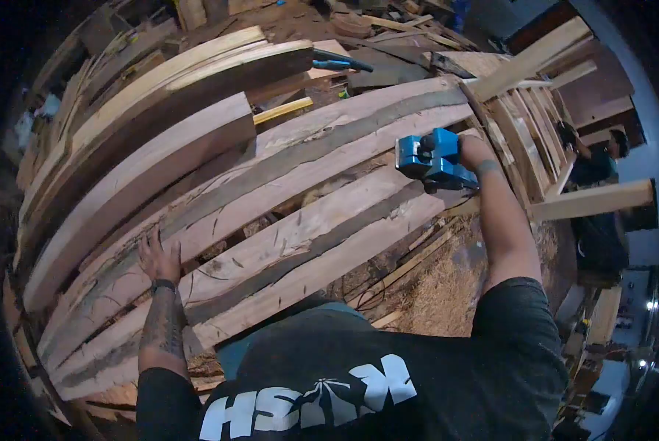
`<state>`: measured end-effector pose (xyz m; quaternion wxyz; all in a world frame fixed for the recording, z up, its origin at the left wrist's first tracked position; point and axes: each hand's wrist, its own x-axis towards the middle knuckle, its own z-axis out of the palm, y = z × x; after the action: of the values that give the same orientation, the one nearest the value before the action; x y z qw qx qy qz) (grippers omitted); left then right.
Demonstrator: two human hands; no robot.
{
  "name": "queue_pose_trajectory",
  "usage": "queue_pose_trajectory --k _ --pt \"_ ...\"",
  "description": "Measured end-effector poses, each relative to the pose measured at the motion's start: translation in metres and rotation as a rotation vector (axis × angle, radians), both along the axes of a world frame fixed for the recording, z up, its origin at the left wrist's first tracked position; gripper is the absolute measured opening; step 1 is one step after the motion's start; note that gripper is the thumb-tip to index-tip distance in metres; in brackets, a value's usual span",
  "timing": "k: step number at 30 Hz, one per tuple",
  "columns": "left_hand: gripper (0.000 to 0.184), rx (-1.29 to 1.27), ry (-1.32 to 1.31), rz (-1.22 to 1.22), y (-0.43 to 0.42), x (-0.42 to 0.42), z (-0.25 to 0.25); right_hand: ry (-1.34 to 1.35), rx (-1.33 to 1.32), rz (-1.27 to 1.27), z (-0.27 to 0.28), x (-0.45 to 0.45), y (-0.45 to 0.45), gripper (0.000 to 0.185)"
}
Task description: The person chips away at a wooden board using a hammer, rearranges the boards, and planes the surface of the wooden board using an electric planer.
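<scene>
planer, blue, sits at two o'clock with your right hand curled round its back end, at the far ends of two grey-streaked planks. toward nine, your left hand lies with fingers spread on the upper plank. curved beams stand at ten; shavings cover four; another person is near three.

Dim overall, with soft light on the pale boards and dark shadow in the gaps between them. Small lamps glare at lower right. Fisheye curvature warps the black-cornered edges; the background seems slightly blurred.
</scene>
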<state>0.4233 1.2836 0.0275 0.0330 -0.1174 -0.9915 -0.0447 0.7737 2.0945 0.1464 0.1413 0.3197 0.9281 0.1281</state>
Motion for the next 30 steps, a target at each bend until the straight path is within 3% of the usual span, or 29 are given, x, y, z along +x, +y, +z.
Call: queue_pose_trajectory --k 2,6,9,14,17,18,21,22,25,28,30 --pt "0.078 0.105 0.073 -0.087 -0.017 -0.010 -0.023 -0.041 0.011 0.056 -0.005 -0.005 0.004 0.019" --pt "0.079 0.055 -0.066 -0.014 -0.003 -0.002 0.003 -0.080 -0.026 0.234 0.026 -0.002 -0.022 0.019" --pt "0.083 -0.039 0.057 -0.082 -0.029 -0.012 -0.036 0.026 -0.095 0.175 0.047 -0.013 -0.094 0.018" --pt "0.084 -0.035 -0.084 0.002 -0.010 -0.002 0.004 0.044 -0.274 0.469 0.026 -0.030 -0.151 0.011" --pt "0.083 0.001 -0.085 0.002 -0.007 -0.004 0.006 0.042 -0.351 0.619 0.045 -0.035 -0.216 0.013" --pt "0.082 0.000 -0.091 -0.002 -0.009 -0.001 0.007 -0.015 -0.352 0.631 0.050 -0.037 -0.235 0.024" --pt "0.081 0.004 -0.103 0.002 -0.010 0.000 0.012 0.046 -0.320 0.611 0.050 -0.029 -0.266 0.026" --pt "0.082 0.017 -0.083 0.001 -0.014 -0.002 -0.001 -0.026 -0.343 0.549 0.042 -0.029 -0.263 0.023" --pt "0.078 -0.007 -0.091 -0.016 -0.017 -0.004 0.003 0.118 -0.376 0.628 0.001 -0.017 -0.228 0.026" --pt "0.074 0.229 -0.093 -0.081 -0.036 -0.009 0.000 -0.038 -0.340 0.540 0.021 -0.029 -0.247 0.032" --pt "0.073 0.577 -0.038 0.064 -0.058 -0.005 0.009 -0.080 -0.311 0.575 0.045 -0.035 -0.264 0.039"
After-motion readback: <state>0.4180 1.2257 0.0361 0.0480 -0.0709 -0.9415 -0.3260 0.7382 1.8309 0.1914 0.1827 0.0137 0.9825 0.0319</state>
